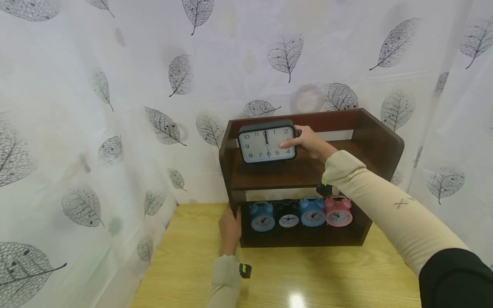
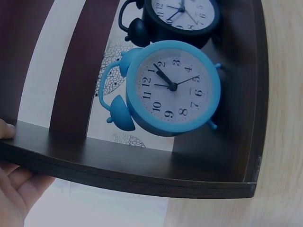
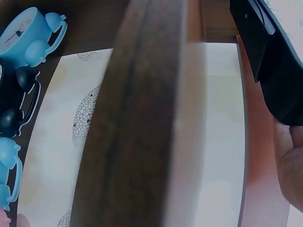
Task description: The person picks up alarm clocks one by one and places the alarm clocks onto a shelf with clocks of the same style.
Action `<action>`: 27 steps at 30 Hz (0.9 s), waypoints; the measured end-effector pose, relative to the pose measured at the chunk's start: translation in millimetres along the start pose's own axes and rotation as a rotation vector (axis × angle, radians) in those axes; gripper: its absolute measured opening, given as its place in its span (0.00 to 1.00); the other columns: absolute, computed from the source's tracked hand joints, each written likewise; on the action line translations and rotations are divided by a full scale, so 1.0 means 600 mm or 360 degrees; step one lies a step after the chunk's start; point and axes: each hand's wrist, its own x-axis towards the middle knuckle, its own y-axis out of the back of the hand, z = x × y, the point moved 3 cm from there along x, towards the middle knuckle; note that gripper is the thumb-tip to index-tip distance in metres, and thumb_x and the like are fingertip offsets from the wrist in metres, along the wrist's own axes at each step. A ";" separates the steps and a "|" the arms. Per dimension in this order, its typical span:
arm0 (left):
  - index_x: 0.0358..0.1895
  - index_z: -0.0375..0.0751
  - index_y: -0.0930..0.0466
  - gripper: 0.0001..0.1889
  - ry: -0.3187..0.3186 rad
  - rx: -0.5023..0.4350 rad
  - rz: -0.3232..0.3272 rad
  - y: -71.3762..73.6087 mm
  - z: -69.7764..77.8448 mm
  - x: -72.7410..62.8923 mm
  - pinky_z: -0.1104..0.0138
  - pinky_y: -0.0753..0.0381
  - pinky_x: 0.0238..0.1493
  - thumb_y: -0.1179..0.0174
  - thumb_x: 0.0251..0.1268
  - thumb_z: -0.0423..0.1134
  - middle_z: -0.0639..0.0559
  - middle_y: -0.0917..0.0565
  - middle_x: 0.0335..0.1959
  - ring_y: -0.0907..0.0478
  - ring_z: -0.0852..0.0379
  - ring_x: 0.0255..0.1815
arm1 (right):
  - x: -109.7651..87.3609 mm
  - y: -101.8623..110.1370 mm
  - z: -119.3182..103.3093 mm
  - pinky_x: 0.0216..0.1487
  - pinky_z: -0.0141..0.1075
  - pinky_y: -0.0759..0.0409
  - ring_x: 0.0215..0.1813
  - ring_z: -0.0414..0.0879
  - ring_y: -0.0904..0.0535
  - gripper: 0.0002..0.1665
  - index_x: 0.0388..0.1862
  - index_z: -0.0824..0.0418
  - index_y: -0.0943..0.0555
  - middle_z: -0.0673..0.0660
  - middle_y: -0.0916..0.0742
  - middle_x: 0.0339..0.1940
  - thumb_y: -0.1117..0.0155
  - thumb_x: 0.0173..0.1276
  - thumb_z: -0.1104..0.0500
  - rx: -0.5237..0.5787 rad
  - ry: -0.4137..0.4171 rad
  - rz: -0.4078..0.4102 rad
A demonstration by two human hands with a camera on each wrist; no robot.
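Observation:
In the head view my right hand (image 1: 311, 143) holds a rectangular black-framed clock (image 1: 256, 146) by its right end, the thumb over the white face. The clock is at the left of the upper level of a dark brown wooden shelf (image 1: 277, 179); whether its base touches the board cannot be told. My left hand (image 1: 230, 229) grips the shelf's left side panel low down. The left wrist view has the thumb (image 2: 6, 130) on the panel's inner side and fingers on the outer side. In the right wrist view, the clock's dark casing (image 3: 279, 87) is above my right hand (image 3: 291, 165).
Along the lower level stand twin-bell alarm clocks: a blue one (image 1: 262, 222), a black one (image 1: 289, 219), another blue one (image 1: 313, 217) and a pink one (image 1: 339, 216). The shelf stands on a light wooden table (image 1: 185, 256), before a leaf-patterned curtain (image 1: 135, 85).

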 end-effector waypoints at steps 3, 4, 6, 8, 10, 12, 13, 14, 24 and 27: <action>0.54 0.32 0.28 0.18 0.0000 0.0005 -0.0007 0.000 0.001 0.000 0.48 0.22 0.33 0.48 0.69 0.42 0.31 0.16 0.37 0.18 0.35 0.35 | 0.002 -0.003 0.005 0.55 0.39 0.27 0.44 0.40 0.22 0.26 0.54 0.65 0.27 0.46 0.17 0.37 0.32 0.57 0.61 -0.0007 0.0001 -0.0006; 0.53 0.32 0.28 0.18 -0.0001 0.0006 -0.0008 0.000 0.001 0.001 0.48 0.22 0.33 0.48 0.69 0.41 0.31 0.16 0.37 0.18 0.35 0.35 | 0.002 -0.003 0.006 0.56 0.40 0.28 0.44 0.40 0.22 0.26 0.54 0.65 0.27 0.45 0.17 0.37 0.32 0.57 0.61 -0.0009 -0.0002 -0.0006; 0.54 0.32 0.28 0.18 -0.0001 0.0005 -0.0009 0.000 0.001 0.001 0.48 0.22 0.33 0.48 0.69 0.41 0.31 0.16 0.37 0.18 0.35 0.35 | 0.003 -0.005 0.009 0.57 0.41 0.28 0.45 0.40 0.22 0.26 0.54 0.64 0.27 0.45 0.17 0.37 0.32 0.57 0.61 -0.0010 -0.0011 -0.0003; 0.54 0.31 0.28 0.18 0.0000 0.0000 -0.0011 -0.001 0.001 0.001 0.48 0.22 0.34 0.48 0.69 0.41 0.31 0.17 0.38 0.18 0.35 0.36 | 0.004 -0.006 0.013 0.55 0.40 0.27 0.44 0.40 0.22 0.27 0.54 0.64 0.27 0.45 0.17 0.38 0.31 0.56 0.61 -0.0010 -0.0038 0.0004; 0.54 0.32 0.28 0.18 0.0004 -0.0001 -0.0013 -0.001 0.001 0.001 0.48 0.22 0.34 0.48 0.69 0.41 0.31 0.16 0.38 0.18 0.35 0.36 | 0.005 -0.009 0.017 0.52 0.39 0.24 0.44 0.41 0.22 0.28 0.55 0.64 0.28 0.46 0.18 0.39 0.31 0.56 0.62 0.0015 -0.0077 -0.0004; 0.55 0.32 0.28 0.18 0.0004 0.0010 -0.0013 -0.001 0.001 0.001 0.48 0.22 0.35 0.48 0.69 0.41 0.31 0.16 0.39 0.18 0.35 0.36 | 0.006 -0.011 0.020 0.48 0.38 0.22 0.44 0.42 0.21 0.29 0.57 0.64 0.29 0.47 0.18 0.39 0.31 0.56 0.62 0.0047 -0.0121 -0.0020; 0.55 0.32 0.28 0.18 0.0004 0.0018 -0.0013 -0.001 0.000 0.001 0.48 0.22 0.34 0.48 0.69 0.41 0.32 0.16 0.39 0.18 0.36 0.36 | 0.007 -0.012 0.022 0.47 0.38 0.21 0.44 0.42 0.21 0.30 0.57 0.63 0.30 0.48 0.18 0.39 0.31 0.56 0.63 0.0061 -0.0145 -0.0026; 0.55 0.32 0.28 0.18 0.0001 0.0027 -0.0009 -0.001 0.000 0.001 0.48 0.22 0.34 0.48 0.69 0.41 0.31 0.16 0.38 0.18 0.35 0.36 | 0.007 -0.013 0.023 0.47 0.38 0.21 0.44 0.42 0.21 0.31 0.58 0.63 0.30 0.48 0.19 0.40 0.31 0.56 0.63 0.0072 -0.0165 -0.0034; 0.54 0.31 0.28 0.18 -0.0007 0.0055 0.0014 0.001 0.001 0.000 0.48 0.22 0.34 0.48 0.68 0.41 0.31 0.17 0.35 0.19 0.34 0.34 | 0.014 -0.021 0.025 0.51 0.41 0.22 0.47 0.44 0.22 0.29 0.58 0.61 0.30 0.50 0.19 0.42 0.32 0.57 0.62 0.0088 -0.0212 -0.0072; 0.54 0.31 0.27 0.18 -0.0003 0.0045 0.0017 0.001 0.002 0.000 0.48 0.22 0.34 0.48 0.68 0.40 0.31 0.17 0.34 0.19 0.35 0.34 | 0.015 -0.022 0.024 0.53 0.43 0.23 0.49 0.44 0.22 0.29 0.58 0.61 0.30 0.50 0.19 0.44 0.32 0.58 0.63 0.0083 -0.0219 -0.0116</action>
